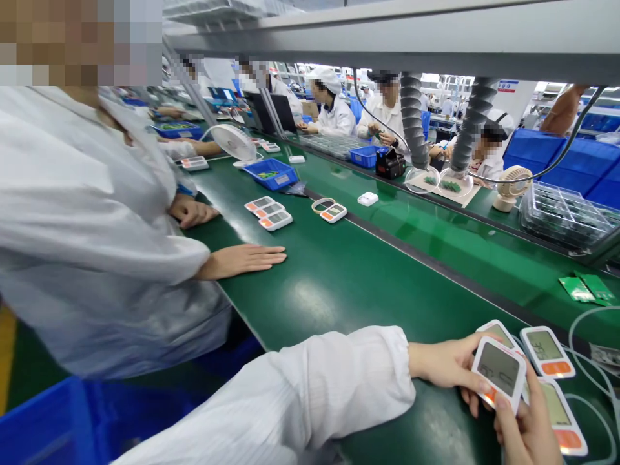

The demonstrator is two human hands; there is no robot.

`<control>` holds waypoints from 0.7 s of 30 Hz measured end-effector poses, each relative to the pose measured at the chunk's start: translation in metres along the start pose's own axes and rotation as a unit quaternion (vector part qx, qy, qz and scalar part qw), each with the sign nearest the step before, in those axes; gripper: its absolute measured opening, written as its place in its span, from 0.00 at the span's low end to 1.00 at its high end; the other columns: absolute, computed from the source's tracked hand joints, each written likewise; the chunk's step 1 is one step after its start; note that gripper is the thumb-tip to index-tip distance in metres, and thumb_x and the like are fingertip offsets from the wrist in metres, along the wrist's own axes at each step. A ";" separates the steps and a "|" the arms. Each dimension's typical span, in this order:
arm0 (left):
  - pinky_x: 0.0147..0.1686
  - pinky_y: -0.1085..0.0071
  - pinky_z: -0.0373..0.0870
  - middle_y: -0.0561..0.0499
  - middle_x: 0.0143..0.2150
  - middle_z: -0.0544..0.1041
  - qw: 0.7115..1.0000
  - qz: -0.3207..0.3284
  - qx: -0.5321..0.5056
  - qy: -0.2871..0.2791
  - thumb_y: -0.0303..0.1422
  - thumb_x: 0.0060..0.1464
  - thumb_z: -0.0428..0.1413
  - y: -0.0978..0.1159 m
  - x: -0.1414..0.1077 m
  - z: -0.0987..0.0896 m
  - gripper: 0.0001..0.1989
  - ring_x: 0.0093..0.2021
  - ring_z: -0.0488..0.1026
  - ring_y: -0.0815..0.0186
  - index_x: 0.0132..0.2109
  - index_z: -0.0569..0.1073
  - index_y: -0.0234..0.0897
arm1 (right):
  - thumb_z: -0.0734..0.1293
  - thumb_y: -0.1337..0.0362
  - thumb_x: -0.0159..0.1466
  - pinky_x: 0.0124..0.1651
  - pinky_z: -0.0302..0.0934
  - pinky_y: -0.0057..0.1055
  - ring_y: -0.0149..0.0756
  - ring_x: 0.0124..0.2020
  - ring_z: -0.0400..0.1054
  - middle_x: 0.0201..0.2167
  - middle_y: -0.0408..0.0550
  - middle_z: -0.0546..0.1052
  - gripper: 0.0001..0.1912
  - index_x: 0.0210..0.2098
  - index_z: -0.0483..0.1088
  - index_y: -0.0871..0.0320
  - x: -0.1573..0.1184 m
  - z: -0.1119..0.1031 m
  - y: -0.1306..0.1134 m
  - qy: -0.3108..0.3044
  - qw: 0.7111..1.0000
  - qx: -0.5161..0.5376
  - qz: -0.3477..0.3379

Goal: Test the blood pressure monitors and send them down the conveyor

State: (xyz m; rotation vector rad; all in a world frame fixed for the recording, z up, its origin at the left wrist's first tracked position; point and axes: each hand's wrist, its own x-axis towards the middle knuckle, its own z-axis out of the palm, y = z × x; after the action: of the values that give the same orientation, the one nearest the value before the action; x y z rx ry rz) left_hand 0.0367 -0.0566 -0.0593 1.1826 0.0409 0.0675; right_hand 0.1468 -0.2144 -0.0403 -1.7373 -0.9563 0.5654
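Note:
At the lower right, my left hand (458, 367) and my right hand (527, 416) both grip a white handheld device (498, 367) with a grey display and an orange button area. My left thumb presses on its orange part, and my right thumb is at its lower edge. Beside and partly behind it are more such devices: one at the right (547, 351), one below that (562, 416), and one partly hidden behind the held device.
A person in white stands at the left, one hand (247, 258) flat on the green table (339, 278). Farther back are several white devices (275, 216), a blue tray (271, 174) and a fan (235, 142). Green boards (576, 289) and pale cables lie at the right.

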 end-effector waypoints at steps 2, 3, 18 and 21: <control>0.28 0.70 0.74 0.52 0.39 0.75 1.000 0.000 0.005 0.007 0.48 0.45 0.69 0.000 0.000 0.002 0.55 0.26 0.77 0.68 0.69 0.44 0.46 | 0.64 0.36 0.64 0.22 0.64 0.29 0.40 0.20 0.69 0.25 0.46 0.76 0.49 0.71 0.50 0.63 -0.001 0.000 0.000 -0.007 1.000 -0.009 0.015; 0.28 0.69 0.74 0.52 0.39 0.74 1.000 0.000 0.007 0.009 0.49 0.44 0.69 0.001 0.000 0.002 0.55 0.26 0.77 0.68 0.69 0.44 0.45 | 0.64 0.36 0.64 0.22 0.63 0.29 0.41 0.20 0.69 0.25 0.47 0.76 0.49 0.71 0.49 0.63 -0.001 0.000 0.001 -0.009 1.000 -0.016 0.022; 0.32 0.69 0.74 0.51 0.41 0.73 0.999 -0.012 0.019 0.030 0.48 0.47 0.68 0.003 -0.003 0.004 0.53 0.29 0.76 0.69 0.69 0.45 0.44 | 0.65 0.38 0.64 0.27 0.67 0.31 0.43 0.25 0.72 0.30 0.49 0.79 0.46 0.69 0.53 0.62 -0.002 0.003 -0.001 -0.004 1.000 -0.021 0.010; 0.32 0.69 0.74 0.51 0.42 0.72 0.999 -0.006 0.020 0.034 0.48 0.46 0.68 0.002 -0.003 0.004 0.51 0.30 0.76 0.69 0.68 0.47 0.44 | 0.65 0.38 0.64 0.28 0.67 0.31 0.45 0.30 0.75 0.33 0.52 0.80 0.45 0.68 0.55 0.62 -0.003 0.004 -0.001 0.006 1.000 -0.017 0.005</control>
State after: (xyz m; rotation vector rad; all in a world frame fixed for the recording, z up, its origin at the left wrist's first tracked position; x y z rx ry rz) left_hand 0.0341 -0.0600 -0.0558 1.2189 0.1102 0.0965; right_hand 0.1422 -0.2142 -0.0414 -1.7745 -0.9542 0.5461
